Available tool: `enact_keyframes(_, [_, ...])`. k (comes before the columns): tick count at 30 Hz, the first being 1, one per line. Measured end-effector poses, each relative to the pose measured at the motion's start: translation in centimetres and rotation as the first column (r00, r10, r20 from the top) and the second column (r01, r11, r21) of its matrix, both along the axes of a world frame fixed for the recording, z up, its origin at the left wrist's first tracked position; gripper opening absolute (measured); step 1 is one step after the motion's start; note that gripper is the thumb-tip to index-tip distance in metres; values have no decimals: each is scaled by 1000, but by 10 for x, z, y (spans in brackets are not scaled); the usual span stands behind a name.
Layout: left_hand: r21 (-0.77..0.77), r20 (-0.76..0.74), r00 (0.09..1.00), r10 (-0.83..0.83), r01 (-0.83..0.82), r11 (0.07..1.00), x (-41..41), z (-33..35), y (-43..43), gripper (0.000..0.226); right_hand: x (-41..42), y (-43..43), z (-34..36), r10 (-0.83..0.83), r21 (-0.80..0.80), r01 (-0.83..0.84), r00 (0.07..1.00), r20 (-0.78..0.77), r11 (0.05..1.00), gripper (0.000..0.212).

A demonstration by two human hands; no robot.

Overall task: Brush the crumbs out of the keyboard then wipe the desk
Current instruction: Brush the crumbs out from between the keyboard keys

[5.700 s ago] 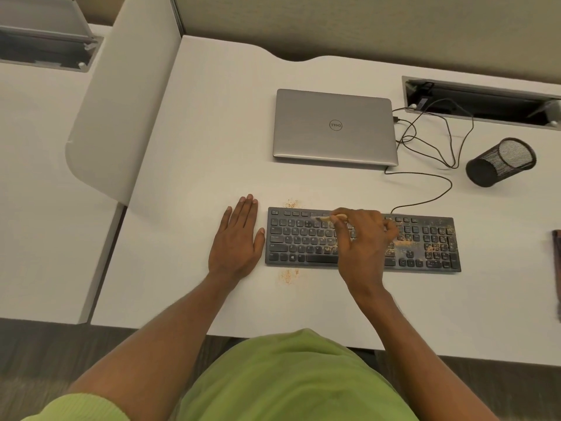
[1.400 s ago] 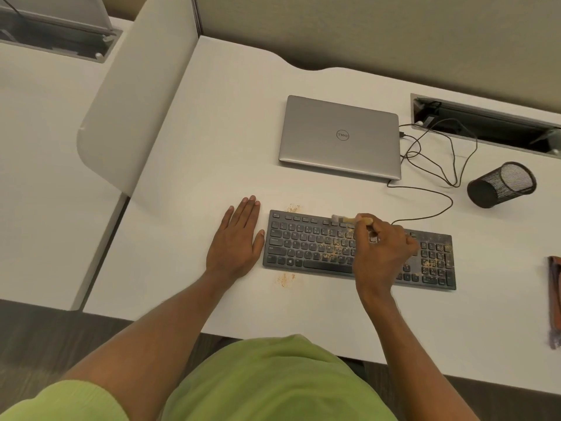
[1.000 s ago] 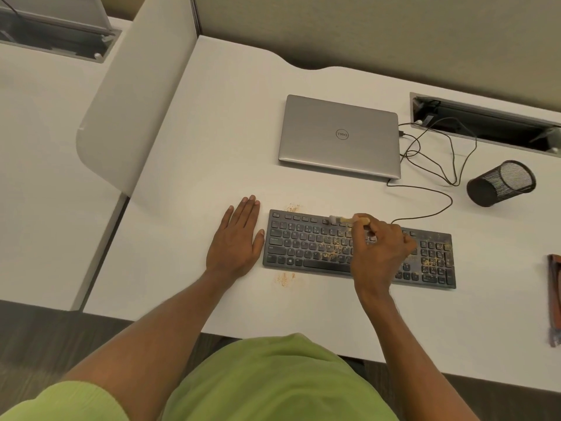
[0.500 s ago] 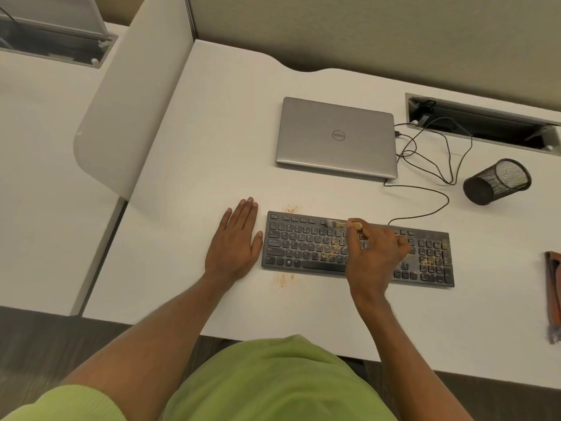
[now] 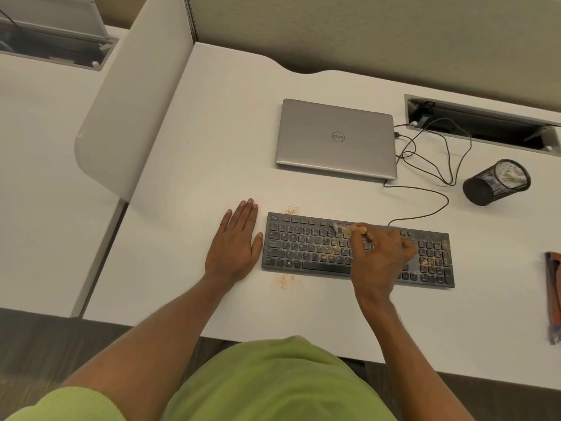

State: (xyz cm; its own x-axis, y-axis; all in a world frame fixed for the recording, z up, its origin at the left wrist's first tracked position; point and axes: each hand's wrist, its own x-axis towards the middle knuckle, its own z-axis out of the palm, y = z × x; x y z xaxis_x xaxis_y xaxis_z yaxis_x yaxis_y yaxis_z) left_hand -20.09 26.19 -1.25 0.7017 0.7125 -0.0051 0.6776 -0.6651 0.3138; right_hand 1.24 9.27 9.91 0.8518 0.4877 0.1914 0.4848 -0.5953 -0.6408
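Far to the left of the left hand, a pale divider panel [image 5: 121, 117] stands at the edge of the white surface [image 5: 197, 165]. The left hand [image 5: 235, 244] lies flat on the surface, palm down, with its straight fingers held close together. Its thumb is just beside the left end of the black keyboard [image 5: 306, 247]; I cannot tell if it touches it. Orange crumbs [image 5: 283, 281] lie on the surface just right of this hand, one patch in front of the near edge of the keyboard and one behind its far left corner. More of them sit among the middle keys, between the two hands, and on the number keys to the right of the right hand. The right hand [image 5: 379, 253] is over the middle of the keyboard, its fingers curled around the wooden handle of a small brush [image 5: 349, 228]. The pale bristles point left and meet the upper key rows. Beyond the right hand lies a closed silver laptop [image 5: 335, 138], with black cables [image 5: 437, 165] at its right side. Further right, a black mesh cup [image 5: 496, 182] lies on its side, and a brown object [image 5: 552, 296] is cut off by the picture's edge.
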Motion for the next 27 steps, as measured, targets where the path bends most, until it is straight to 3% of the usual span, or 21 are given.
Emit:
enact_keyframes(11, [0,1,1000,0,0,1000,0,0,0,69,-2,0,6,-11,24,11,1000,27,1000,10])
enact_keyframes(16, [1,1,1000,0,0,1000,0,2,0,69,-1,-1,9,-13,26,12,1000,15,1000,17])
enact_keyframes(23, [4,-3,1000,2,-2,1000,0,3,-1,69,0,1,10,-25,12,25,999,40,1000,6])
enact_keyframes(27, [1,-1,1000,3,-3,1000,0,3,0,69,0,-3,10,-20,24,21,1000,-8,1000,15])
